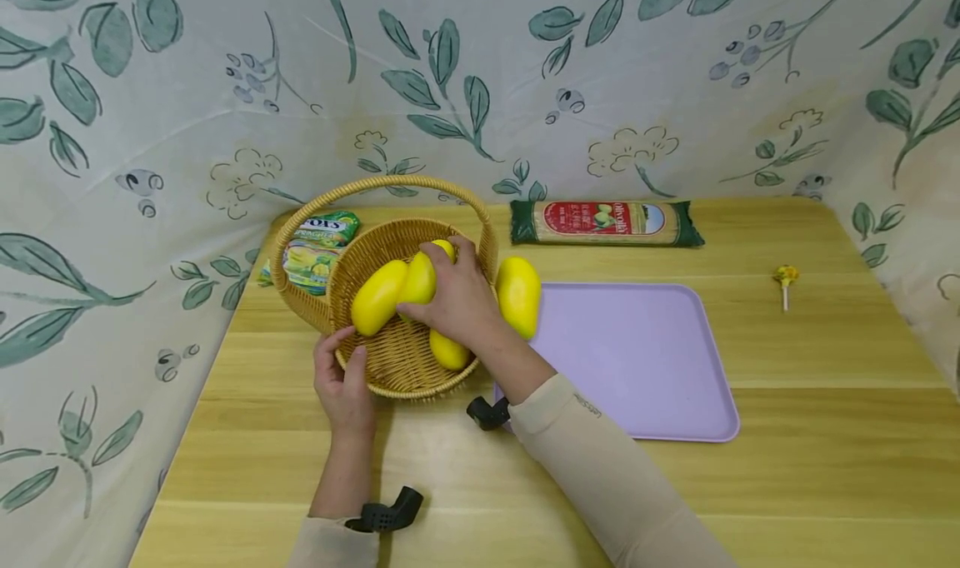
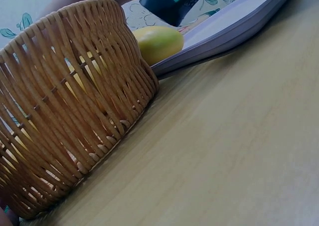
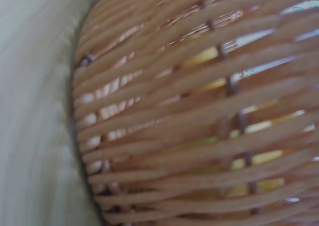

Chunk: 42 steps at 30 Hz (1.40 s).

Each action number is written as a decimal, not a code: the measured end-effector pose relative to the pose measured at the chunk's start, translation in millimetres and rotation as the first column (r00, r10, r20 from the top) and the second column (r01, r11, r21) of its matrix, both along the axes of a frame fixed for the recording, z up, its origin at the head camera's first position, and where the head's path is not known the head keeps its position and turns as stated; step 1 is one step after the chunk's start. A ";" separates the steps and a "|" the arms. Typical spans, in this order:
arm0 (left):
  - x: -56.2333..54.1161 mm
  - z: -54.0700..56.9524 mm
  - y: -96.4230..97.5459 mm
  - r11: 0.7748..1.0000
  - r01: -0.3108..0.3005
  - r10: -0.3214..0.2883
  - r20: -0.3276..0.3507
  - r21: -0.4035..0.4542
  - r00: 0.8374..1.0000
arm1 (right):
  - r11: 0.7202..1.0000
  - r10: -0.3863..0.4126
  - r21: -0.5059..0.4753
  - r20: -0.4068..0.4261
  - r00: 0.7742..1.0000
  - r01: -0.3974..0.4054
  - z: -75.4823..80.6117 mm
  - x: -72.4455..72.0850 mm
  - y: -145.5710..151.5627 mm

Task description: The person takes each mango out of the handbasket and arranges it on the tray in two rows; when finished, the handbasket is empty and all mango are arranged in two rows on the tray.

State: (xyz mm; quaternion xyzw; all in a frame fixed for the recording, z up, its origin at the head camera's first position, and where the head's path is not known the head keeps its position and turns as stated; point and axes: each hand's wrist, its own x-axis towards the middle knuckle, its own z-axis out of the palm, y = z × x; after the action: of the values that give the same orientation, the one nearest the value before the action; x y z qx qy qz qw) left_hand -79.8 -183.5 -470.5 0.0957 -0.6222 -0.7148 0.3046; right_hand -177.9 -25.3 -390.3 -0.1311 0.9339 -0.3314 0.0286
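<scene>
In the head view a wicker basket (image 1: 408, 368) with a tall hoop handle holds several yellow mangoes. My right hand (image 1: 461, 293) reaches inside and grips one mango (image 1: 417, 289), its thumb on the near side and fingers over the top. Another mango (image 1: 377, 299) leans beside it on the left, and a further mango (image 1: 448, 350) lies below my palm. My left hand (image 1: 345, 385) holds the basket's near left side, with fingertips at the rim. Woven wall fills both wrist views, with yellow showing through the gaps.
Right of the basket, one mango (image 1: 519, 296) lies at the left edge of a lilac tray (image 1: 630, 360). A green packet (image 1: 322, 243) sits behind the basket. A pasta pack (image 1: 606, 222) lies along the back, and a lollipop (image 1: 785, 285) lies far right.
</scene>
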 end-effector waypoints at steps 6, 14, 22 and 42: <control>0.5 -0.7 -0.2 1.000 0.006 -0.006 -0.005 -0.004 1.000 | 0.992 0.016 -0.126 -0.009 1.000 -0.017 12.2 14.1 5.4; 1.0 -0.3 0.0 1.000 0.005 -0.005 -0.004 -0.009 1.000 | 0.977 0.055 -0.205 -0.042 0.998 -0.062 26.4 37.6 18.8; 0.6 1.2 -0.3 1.000 -0.005 0.005 -0.003 -0.003 1.000 | 0.945 0.135 -0.293 -0.045 0.990 -0.142 32.6 64.3 39.2; 1.2 -1.9 0.3 1.000 -0.015 0.015 0.007 0.003 1.000 | 0.993 0.088 -0.091 0.128 0.988 -0.077 23.8 67.4 133.0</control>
State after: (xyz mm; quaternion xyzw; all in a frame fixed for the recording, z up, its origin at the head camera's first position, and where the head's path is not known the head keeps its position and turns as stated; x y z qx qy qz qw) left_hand -78.6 -183.2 -472.4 0.1031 -0.6214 -0.7132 0.3077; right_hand -110.4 107.7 -366.5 -0.1486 0.9086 -0.3778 0.0985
